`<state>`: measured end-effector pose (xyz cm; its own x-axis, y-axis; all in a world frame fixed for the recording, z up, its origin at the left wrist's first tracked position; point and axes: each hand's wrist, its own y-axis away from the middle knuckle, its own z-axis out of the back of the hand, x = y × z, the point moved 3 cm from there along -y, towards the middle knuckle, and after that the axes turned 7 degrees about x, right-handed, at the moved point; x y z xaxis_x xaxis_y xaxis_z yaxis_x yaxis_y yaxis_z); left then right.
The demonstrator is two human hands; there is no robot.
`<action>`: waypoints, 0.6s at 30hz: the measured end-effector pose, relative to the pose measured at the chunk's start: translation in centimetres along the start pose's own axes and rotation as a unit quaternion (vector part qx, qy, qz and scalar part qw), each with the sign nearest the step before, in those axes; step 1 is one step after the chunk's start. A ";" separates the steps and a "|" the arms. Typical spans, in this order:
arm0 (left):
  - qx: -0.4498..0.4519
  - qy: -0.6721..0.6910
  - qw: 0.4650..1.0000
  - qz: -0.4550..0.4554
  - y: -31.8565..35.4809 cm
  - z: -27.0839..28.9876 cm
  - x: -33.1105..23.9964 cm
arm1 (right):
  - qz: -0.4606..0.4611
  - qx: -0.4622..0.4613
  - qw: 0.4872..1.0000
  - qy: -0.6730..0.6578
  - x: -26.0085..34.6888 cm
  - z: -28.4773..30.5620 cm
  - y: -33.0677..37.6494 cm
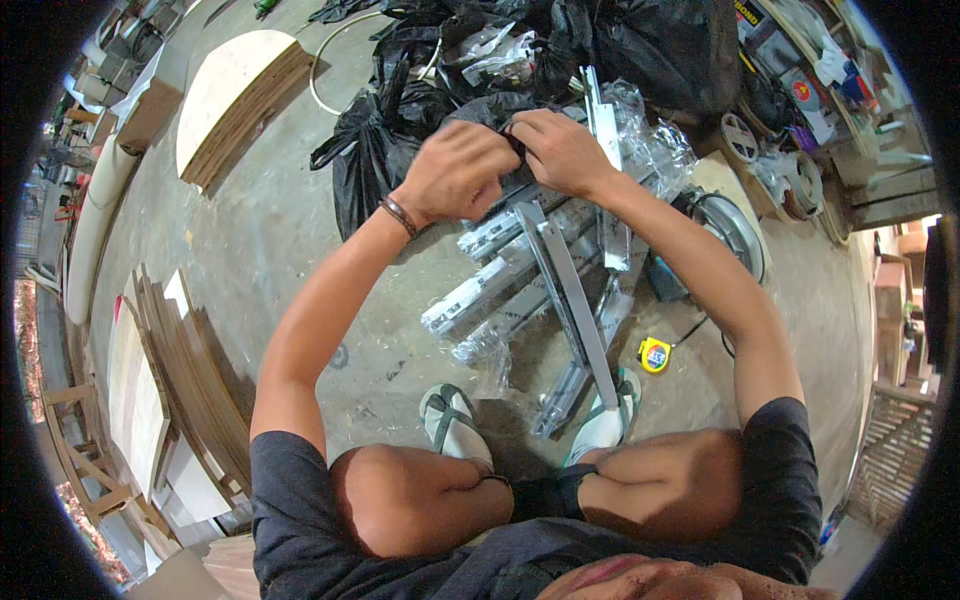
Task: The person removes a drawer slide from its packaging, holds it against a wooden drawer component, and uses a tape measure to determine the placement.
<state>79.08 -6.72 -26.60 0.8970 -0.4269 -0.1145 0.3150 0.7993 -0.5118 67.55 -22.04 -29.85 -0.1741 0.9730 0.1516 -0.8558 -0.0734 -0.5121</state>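
My two hands meet over a black plastic bag (490, 108) on the floor in front of me. My right hand (560, 150) pinches a gathered bit of the bag. Close beside it, my left hand (460, 172) is curled with its fingers closed at the same gathered plastic; it is slightly blurred and its fingertips are partly hidden. Below my hands lie several metal drawer slides (480, 295), many in clear plastic sleeves. One bare grey slide (570, 300) lies slanted across them, its near end by my right foot.
A yellow tape measure (654, 354) lies right of the slides, near a round-bladed power tool (725, 235). More black bags (650, 50) are heaped at the back. Curved boards (240, 100) are stacked far left; wooden panels (140, 400) lean near left. Shelves of supplies (800, 110) stand right.
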 end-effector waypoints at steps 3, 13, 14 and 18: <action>0.101 -0.089 0.989 0.056 -1.1 -1.7 -0.9 | -0.029 0.124 0.983 0.136 -1.1 -0.4 0.2; 0.213 -0.134 0.892 0.377 1.2 -3.3 1.0 | -0.218 0.223 0.931 0.188 -1.0 1.6 0.1; 0.207 -0.132 0.893 0.376 1.1 -3.3 1.2 | -0.245 0.255 0.917 0.186 -0.9 1.8 -0.1; 0.152 -0.089 0.905 0.388 0.9 -3.5 1.7 | -0.203 0.218 0.941 0.162 -1.7 1.0 0.2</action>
<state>79.80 -8.22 -30.21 0.9122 0.3655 -0.1850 -0.3839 0.9203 -0.0750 67.20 -23.92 -29.34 0.3081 0.9504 -0.0412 -0.9502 0.3054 -0.0617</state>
